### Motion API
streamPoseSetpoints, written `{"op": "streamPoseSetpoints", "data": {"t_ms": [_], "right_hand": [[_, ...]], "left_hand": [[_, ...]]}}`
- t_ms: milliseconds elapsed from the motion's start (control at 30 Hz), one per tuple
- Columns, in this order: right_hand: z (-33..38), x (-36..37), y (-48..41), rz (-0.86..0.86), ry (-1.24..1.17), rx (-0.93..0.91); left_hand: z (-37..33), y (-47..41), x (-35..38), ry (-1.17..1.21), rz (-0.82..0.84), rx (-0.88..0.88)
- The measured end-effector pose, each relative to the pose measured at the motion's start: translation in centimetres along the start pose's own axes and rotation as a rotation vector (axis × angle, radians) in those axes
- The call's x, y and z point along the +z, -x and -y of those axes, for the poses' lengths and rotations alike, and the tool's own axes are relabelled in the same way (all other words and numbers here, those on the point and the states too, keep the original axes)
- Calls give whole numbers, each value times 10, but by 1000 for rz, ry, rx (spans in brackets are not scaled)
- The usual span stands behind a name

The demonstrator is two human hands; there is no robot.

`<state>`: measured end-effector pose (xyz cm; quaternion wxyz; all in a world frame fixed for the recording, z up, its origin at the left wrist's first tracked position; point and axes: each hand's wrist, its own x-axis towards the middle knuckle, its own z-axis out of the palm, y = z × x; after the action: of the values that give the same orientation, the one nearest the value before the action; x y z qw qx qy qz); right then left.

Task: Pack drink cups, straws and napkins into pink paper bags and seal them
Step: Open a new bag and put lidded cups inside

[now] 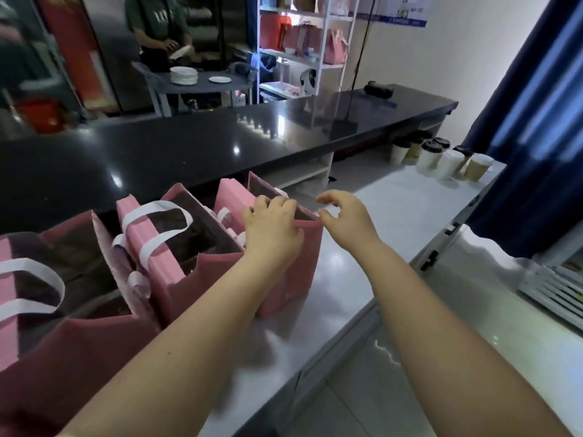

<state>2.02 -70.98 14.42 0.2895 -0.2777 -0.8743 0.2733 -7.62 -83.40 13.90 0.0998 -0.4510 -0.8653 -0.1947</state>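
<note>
Three pink paper bags with white handles stand in a row on the steel counter [394,222]. My left hand [271,228] grips the near top edge of the rightmost pink bag [293,272], fingers hooked over its rim. My right hand [344,212] hovers just right of that bag's corner, fingers apart and curled, holding nothing. The middle bag [176,266] and the nearest bag [56,339] stand open to the left. Several lidded drink cups [441,156] are grouped at the far right end of the counter. No straws or napkins are visible.
A raised black countertop [195,146] runs behind the bags. A blue curtain [536,137] hangs at the right. A white shelf [303,42] with pink bags stands at the back. A person stands beyond at a table with plates [184,75].
</note>
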Motion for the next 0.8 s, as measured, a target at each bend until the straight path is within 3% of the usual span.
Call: {"op": "streamPoseSetpoints", "data": {"t_ms": [100,200,433,633,800], "right_hand": [[-14,16,-38,79,-156,7],[-29,34,-68,268,-272,-7],[-51,60,-102,430,-515,-9],[-66,63,-114,531,-377,-125],[-76,51,-124,513,-475,-125]], "left_hand": [[-3,-12,13,44,-10,-85],[-9,-18,18,143,-89,-196],[-15,-14,27,33,-167,-392],[-24,-19,26,-68,-51,-459],[-29,-13,21,-60,-25,-450]]}}
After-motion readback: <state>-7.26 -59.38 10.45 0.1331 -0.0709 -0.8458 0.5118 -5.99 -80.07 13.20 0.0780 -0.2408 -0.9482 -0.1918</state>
